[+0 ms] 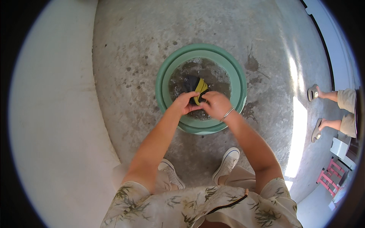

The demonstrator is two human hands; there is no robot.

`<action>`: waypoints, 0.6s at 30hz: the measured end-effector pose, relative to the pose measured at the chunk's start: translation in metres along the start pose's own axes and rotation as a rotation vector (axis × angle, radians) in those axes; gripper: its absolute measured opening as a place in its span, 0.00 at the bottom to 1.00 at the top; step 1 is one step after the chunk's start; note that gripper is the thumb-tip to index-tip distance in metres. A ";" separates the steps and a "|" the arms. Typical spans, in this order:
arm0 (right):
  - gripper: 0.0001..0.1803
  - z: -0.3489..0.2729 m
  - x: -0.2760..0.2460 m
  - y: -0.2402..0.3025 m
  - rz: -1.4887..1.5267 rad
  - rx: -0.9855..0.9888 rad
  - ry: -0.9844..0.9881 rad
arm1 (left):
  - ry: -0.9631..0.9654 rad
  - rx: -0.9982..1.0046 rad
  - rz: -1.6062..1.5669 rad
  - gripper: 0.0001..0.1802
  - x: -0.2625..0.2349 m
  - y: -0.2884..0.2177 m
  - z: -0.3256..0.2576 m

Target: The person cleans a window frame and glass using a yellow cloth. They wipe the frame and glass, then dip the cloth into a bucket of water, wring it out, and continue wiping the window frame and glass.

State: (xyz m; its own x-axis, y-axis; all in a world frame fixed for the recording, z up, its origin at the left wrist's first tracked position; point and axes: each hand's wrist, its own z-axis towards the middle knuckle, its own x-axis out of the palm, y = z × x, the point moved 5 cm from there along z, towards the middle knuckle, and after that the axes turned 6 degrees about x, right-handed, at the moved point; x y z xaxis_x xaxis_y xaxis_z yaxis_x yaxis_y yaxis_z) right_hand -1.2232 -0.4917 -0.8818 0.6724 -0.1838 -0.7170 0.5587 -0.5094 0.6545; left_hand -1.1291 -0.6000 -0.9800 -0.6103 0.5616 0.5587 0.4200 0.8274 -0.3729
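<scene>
Both hands, left hand point(184, 103) and right hand point(215, 104), squeeze a yellow and dark cloth point(197, 88) over the green tub point(239, 81), near its front edge. Hard rubbing might splash water onto the floor point(129, 49), probably soapy.

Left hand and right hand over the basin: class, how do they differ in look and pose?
The right hand has a silver bracelet at its wrist; the left hand is bare. The left hand reaches in from the left, the right hand from the right. Both grip the yellow-and-dark cloth over the green basin.
</scene>
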 end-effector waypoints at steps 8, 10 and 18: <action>0.59 -0.009 -0.043 -0.013 -0.256 -0.303 -0.242 | 0.362 -0.051 0.369 0.28 0.027 -0.046 -0.051; 0.60 -0.011 -0.055 0.000 -0.190 -0.422 -0.377 | 0.412 -0.119 0.620 0.29 0.055 -0.060 -0.077; 0.51 0.012 -0.040 0.010 -0.377 -0.458 -0.063 | 0.283 0.408 1.353 0.28 0.047 -0.051 -0.047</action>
State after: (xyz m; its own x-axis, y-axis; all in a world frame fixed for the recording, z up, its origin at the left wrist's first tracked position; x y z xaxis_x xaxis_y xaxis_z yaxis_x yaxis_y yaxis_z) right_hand -1.2505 -0.4999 -0.8489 0.3645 -0.1173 -0.9238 0.9153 -0.1374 0.3786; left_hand -1.1474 -0.6166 -0.9000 0.2658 0.9221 -0.2812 0.3106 -0.3580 -0.8805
